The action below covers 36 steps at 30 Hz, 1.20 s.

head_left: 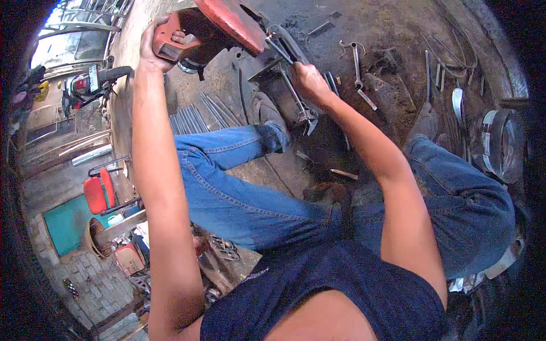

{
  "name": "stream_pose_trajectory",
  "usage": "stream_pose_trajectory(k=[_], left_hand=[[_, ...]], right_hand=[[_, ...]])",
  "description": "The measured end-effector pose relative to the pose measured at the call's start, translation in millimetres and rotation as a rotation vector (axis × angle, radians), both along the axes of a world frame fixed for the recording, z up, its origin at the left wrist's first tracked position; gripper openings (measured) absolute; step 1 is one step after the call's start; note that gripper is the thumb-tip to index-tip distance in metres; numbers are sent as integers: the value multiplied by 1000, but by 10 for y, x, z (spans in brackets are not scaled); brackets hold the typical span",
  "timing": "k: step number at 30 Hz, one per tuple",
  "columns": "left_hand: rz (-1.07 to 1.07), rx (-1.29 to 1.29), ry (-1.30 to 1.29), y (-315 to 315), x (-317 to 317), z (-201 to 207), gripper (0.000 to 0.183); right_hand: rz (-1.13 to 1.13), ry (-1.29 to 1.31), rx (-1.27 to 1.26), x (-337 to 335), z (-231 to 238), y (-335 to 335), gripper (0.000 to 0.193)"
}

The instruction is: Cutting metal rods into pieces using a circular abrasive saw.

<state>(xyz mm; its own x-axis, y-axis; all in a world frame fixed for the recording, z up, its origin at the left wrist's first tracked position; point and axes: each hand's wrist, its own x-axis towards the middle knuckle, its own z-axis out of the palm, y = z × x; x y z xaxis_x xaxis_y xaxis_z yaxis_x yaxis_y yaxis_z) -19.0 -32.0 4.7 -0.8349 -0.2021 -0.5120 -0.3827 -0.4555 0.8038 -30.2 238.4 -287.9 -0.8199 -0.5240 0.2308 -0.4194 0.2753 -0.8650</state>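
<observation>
My left hand is wrapped round the red loop handle of what looks like a cut-off saw, at the top of the view. The saw's red curved guard slopes down to the right, and a small bright spark glows at its lower end. My right hand is closed on a thin dark metal bar, whose far end reaches the guard's edge by the spark. Below that hand lies a metal clamp screw with a crank end. The blade is not clearly visible.
On the stained floor to the right lie a wrench and scattered metal pieces. Several grey rods lie beyond my left leg. A dark coil stands far right. At left are a red-and-black machine and a red chair.
</observation>
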Motion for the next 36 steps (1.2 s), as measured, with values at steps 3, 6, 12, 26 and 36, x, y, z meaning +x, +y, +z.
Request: stream_pose_trajectory(k=[3,6,12,26,36], left_hand=[[-49,33,-11,-13,7,-15,30],[21,-118,16,7,12,-28,32],[-8,-44,-4,106,20,40,32],[175,-596,69,103,90,-37,53],[650,-1712,453,781,138,694,40]], right_hand=[[37,41,51,-20,-1,35,14],[30,223,24,-3,24,77,16],[50,211,126,7,123,83,23],[66,-285,99,-176,-119,335,21],[-108,-398,-369,-600,1488,797,21]])
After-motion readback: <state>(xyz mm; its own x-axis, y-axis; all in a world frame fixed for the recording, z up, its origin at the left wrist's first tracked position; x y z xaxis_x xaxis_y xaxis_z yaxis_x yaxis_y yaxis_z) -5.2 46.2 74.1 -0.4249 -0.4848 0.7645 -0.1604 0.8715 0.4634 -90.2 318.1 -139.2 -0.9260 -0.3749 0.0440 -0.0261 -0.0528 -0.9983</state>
